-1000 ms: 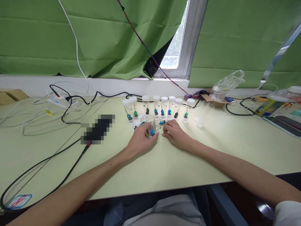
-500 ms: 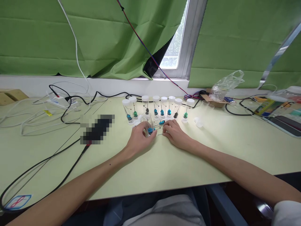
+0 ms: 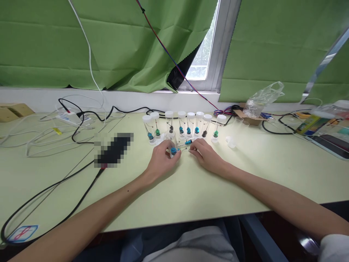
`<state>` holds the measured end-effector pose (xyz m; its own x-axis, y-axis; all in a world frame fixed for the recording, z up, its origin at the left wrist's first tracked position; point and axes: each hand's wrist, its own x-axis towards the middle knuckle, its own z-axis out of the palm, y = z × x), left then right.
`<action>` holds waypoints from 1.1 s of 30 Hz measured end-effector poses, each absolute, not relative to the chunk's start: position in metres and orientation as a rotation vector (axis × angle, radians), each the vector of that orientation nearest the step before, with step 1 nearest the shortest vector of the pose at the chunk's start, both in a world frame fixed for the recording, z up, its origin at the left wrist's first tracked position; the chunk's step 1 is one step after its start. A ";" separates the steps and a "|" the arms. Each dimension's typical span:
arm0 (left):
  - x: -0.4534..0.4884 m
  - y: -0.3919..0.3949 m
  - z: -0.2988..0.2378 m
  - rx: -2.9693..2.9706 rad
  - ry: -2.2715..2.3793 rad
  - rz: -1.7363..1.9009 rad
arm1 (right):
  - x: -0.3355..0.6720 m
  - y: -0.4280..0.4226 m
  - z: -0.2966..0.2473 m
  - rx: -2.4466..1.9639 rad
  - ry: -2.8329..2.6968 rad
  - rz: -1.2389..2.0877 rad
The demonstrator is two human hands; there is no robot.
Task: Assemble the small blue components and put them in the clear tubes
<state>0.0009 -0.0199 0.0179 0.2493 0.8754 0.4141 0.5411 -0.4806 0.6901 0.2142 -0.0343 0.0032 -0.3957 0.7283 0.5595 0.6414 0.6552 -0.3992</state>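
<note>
My left hand (image 3: 160,159) is closed round a clear plastic tube (image 3: 170,136) without a cap, standing upright with a blue piece (image 3: 173,150) at its bottom. Just to the right, the fingertips of my right hand (image 3: 206,153) pinch one end of a thin bent metal wire (image 3: 184,150), whose other end points at the tube. Between my hands and a little behind lies a small blue part (image 3: 188,142) with a thin metal stem. Several white-capped tubes (image 3: 181,123) holding blue, green or dark pieces stand in a row beyond.
White caps (image 3: 231,142) and uncapped clear tubes (image 3: 237,124) are right of the row. A cardboard box (image 3: 252,119) with a plastic bag stands behind them. Phones (image 3: 331,145) lie far right. Black and white cables and a pixelated dark object (image 3: 114,150) occupy the left side.
My right hand has lifted the wire's end slightly, and the wire now shows a bend between my hands. The left hand keeps the tube in nearly the same spot.
</note>
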 end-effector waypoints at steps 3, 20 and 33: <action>0.001 -0.021 0.021 2.179 1.323 1.110 | 0.215 -0.034 0.003 -1.047 -2.091 0.206; -0.003 -0.021 0.019 2.307 1.337 0.962 | 0.217 -0.040 0.010 -0.945 -1.792 0.017; -0.002 -0.022 0.020 2.361 1.402 0.814 | 0.214 -0.040 0.012 -0.828 -1.817 -0.059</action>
